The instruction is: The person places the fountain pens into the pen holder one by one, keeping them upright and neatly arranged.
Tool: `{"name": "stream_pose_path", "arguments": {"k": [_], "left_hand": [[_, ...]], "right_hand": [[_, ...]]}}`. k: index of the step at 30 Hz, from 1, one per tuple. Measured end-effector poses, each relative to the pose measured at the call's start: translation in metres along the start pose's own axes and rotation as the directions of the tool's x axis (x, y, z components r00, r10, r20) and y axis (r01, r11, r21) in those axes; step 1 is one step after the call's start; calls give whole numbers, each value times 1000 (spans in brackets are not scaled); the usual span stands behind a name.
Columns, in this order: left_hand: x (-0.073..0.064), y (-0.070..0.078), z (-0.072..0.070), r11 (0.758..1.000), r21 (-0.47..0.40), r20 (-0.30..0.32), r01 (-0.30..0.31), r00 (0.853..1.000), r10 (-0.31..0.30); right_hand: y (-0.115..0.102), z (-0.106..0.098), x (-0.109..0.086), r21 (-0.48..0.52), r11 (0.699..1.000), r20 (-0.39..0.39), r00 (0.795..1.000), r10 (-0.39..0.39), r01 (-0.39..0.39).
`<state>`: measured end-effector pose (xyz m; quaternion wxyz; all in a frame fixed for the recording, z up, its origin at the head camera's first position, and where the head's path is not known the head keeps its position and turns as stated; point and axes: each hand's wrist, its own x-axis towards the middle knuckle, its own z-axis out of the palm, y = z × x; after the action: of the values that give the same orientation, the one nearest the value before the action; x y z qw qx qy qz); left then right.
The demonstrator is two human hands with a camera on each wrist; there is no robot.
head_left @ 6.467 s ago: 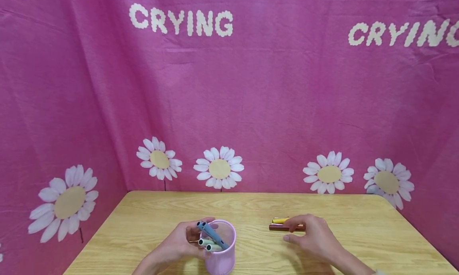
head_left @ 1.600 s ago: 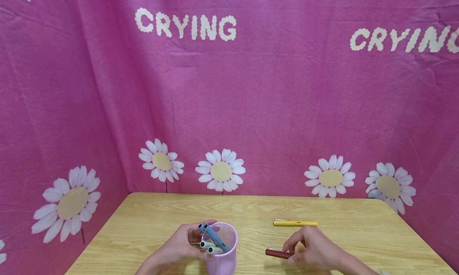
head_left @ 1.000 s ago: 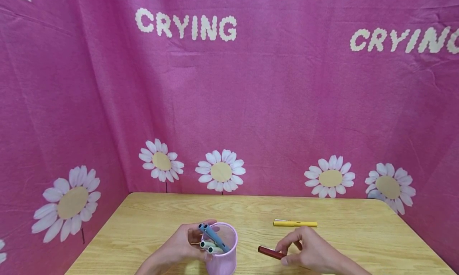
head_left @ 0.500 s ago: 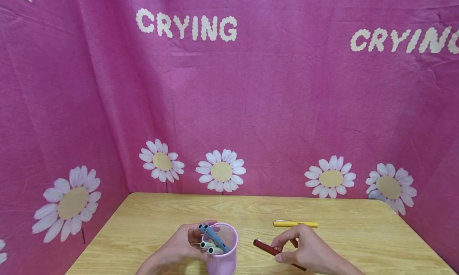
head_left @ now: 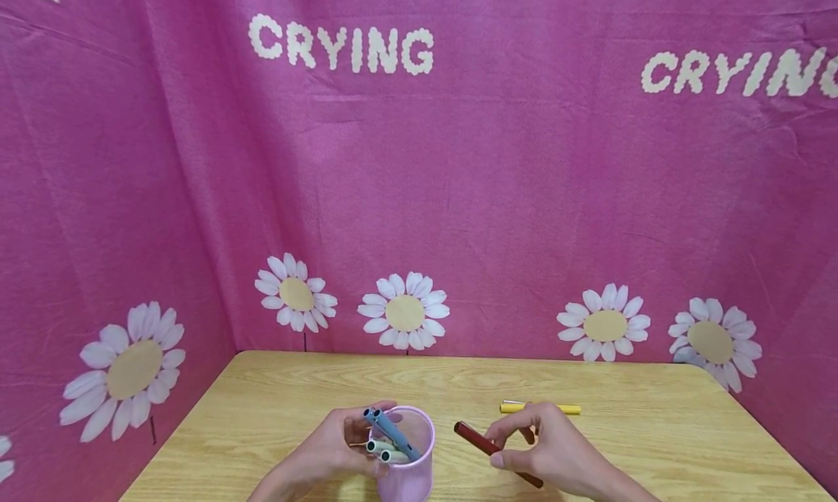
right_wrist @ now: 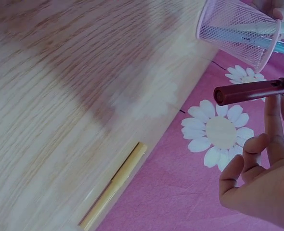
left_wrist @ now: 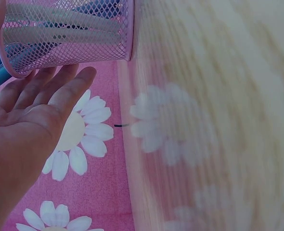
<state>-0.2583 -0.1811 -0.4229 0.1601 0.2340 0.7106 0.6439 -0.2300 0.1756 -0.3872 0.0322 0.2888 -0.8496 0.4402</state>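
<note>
My left hand [head_left: 325, 447] holds a pink mesh pen cup [head_left: 407, 481], thumb on the near side and fingers round the far side. Blue pens [head_left: 396, 435] and pale green pens [head_left: 396, 456] lean in the cup, their capped ends above its rim. In the left wrist view the fingers lie against the mesh cup [left_wrist: 74, 50]. To the right of the cup, my right hand [head_left: 553, 447] pinches a dark red pen [head_left: 473, 436] between thumb and fingers. The pen is tilted, its upper end toward the cup, and the right wrist view shows it [right_wrist: 250, 92] raised off the table.
A yellow pen [head_left: 564, 409] with a metal clip lies on the wooden table [head_left: 294, 385], beyond the right hand. A pink cloth [head_left: 497, 196] with daisies and lettering hangs behind the table and along its left side.
My right hand has picked up the red pen from beside the yellow one, brought it nearer and then leftward toward the cup, tilting it up. The left hand and cup stay nearly still.
</note>
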Motion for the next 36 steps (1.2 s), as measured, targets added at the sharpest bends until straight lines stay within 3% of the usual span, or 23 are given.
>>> {"name": "stream_pose_path", "arguments": {"k": [14,29,36], "left_hand": [[0,1,-2,1000,23,-4,16,1000,-16],[0,2,-1,1000,14,-6,21,1000,-21],[0,3,0,1000,12,4,22,1000,-22]], "right_hand": [[-18,6,10,75,996,-38,998,42,-39],[-40,20,28,177,984,-110,994,25,-5],[-50,25,36,177,984,-143,990,-2,28]]}}
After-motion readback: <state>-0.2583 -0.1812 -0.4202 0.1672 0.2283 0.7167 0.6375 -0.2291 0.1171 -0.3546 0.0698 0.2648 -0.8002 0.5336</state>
